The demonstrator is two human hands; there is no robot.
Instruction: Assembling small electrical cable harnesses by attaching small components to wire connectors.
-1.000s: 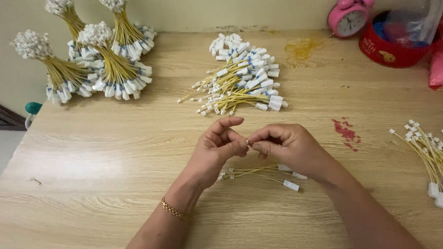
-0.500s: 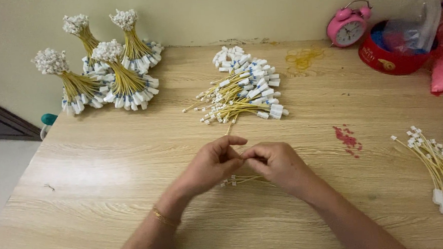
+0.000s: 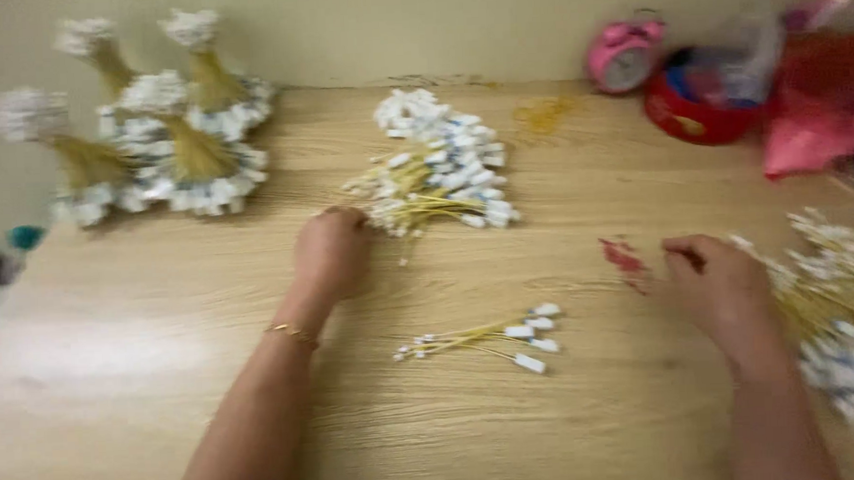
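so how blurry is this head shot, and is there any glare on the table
Head view: motion blur smears the whole frame, worst at the right hand and the pile of yellow wires beside it; the left hand and the small wire bundle read somewhat clearer. A pale sheen washes out the table at lower left.

Light wooden table (image 3: 116, 378), plain beige wall (image 3: 389, 30), seemingly soft light.

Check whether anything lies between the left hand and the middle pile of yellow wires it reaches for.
Nothing visible does. The left hand is already at the near-left edge of the middle wire pile, with only bare table around it.
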